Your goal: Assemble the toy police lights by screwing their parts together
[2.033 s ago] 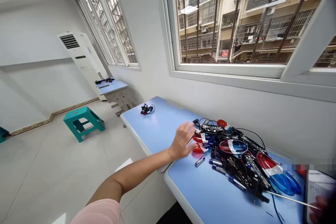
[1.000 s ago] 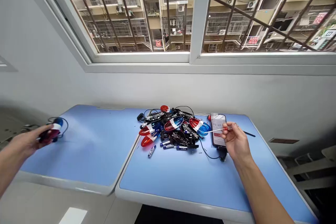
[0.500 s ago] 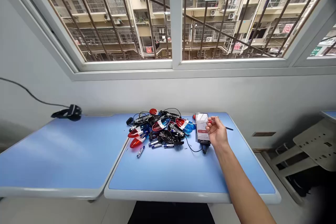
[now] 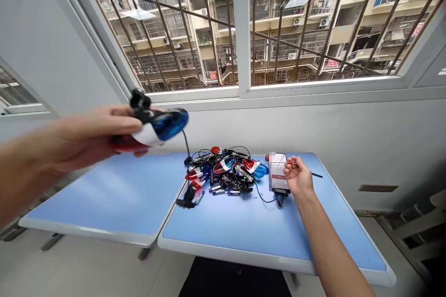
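Window bars [image 4: 240, 23] and apartment blocks fill the top of the view. Below them, a left desk [image 4: 104, 204] and a right desk [image 4: 244, 236] stand edge to edge against the wall, both blue with pale rims.

The left hand [image 4: 87, 125] is raised well above the left desk, closed around a police-style lamp [image 4: 163, 125] with a blue dome, a white band and a red end. The fingers wrap its red half, the blue end sticks out past them, and a black clip sits on top. A thin cable [image 4: 185, 141] hangs from it toward the pile.

The right hand [image 4: 298, 176] hovers low over the right desk, palm up and half curled. Its fingertips [image 4: 287, 163] pinch a slim red-handled screwdriver [image 4: 291, 162], though the tool is too small to see clearly. Just beside it stands a blurred phone [image 4: 278, 171].

A pile of lamps [image 4: 226, 176] lies on the right desk, with loose batteries [image 4: 216, 190] at its front edge.
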Tool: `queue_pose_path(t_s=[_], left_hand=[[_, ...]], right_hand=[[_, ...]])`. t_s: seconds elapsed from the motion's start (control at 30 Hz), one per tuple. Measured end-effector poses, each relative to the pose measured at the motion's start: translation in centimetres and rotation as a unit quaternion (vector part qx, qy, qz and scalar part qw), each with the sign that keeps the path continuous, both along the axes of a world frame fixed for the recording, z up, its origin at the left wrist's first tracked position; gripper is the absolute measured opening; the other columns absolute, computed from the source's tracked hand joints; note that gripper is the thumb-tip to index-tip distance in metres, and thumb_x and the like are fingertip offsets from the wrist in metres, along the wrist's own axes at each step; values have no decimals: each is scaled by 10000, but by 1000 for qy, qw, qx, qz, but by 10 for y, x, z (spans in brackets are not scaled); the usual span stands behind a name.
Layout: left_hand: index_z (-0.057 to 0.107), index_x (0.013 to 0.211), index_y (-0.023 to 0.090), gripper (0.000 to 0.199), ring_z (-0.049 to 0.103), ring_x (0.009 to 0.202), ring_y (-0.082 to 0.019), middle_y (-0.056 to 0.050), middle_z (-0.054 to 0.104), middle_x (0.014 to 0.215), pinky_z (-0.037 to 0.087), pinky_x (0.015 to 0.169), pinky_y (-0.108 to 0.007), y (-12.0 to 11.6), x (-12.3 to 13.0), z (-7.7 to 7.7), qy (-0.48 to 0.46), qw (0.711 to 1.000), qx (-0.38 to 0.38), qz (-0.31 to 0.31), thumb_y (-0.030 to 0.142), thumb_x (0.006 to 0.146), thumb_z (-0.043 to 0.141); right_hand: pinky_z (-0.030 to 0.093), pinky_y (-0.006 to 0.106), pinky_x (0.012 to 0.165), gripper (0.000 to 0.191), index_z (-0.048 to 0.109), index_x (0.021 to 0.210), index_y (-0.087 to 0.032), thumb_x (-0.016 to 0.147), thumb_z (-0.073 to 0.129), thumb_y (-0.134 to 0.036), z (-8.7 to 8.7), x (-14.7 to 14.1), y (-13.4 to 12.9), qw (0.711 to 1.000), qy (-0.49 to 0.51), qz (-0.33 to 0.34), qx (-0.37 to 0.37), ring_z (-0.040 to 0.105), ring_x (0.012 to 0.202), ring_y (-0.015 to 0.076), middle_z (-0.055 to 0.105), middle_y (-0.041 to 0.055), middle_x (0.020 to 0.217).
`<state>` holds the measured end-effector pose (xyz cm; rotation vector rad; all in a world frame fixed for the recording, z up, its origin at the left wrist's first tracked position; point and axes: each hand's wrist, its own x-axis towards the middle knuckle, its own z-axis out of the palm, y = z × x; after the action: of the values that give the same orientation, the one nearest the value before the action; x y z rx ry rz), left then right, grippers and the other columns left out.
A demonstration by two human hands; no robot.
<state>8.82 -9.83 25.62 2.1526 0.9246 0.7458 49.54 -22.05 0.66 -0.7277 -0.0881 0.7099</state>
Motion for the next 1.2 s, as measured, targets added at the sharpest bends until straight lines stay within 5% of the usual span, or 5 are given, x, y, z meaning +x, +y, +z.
queue_pose_path(t_s=[0.1,0.33,0.53,0.8,1.2], left_hand=[[664,1260,167,653,524,602,-72,18,668,829,447,537,-177,-20,36,-17,13,983,-163,-86,523,723,773],[632,1237,200,608,678,901,-208,-49,732,1077,551,729,-274,-30,73,-84,126,928,-255,-240,396,697,832],[630,1233,203,500,661,909,-218,-49,699,1081,549,755,-291,-30,96,-157,218,919,-135,-299,350,768,740],[619,1288,205,517,665,1144,-342,-122,688,1279,541,942,-418,-28,108,-253,239,948,-37,-206,343,802,728],[658,1246,195,524,642,1183,-294,-91,693,1248,510,1031,-417,4,108,-283,70,968,-34,-239,211,767,870]], right_hand=[[476,145,428,224,641,757,-181,931,702,-307,-1,-1,0,1000,-3,1,3,566,482,53,663,-36,660],[485,156,446,241,648,781,-186,883,768,-368,-2,-3,-1,999,-31,7,3,580,515,65,668,-28,689],[474,168,441,304,663,779,-190,799,839,-438,1,-10,-3,998,-69,-4,-8,560,525,68,673,-25,698],[495,211,474,452,728,776,-184,639,931,-565,5,-39,-7,973,-229,5,-39,561,536,81,691,4,738],[520,254,483,295,754,859,-216,926,732,-503,-6,-72,-12,897,-418,137,-44,604,590,130,697,42,790]])
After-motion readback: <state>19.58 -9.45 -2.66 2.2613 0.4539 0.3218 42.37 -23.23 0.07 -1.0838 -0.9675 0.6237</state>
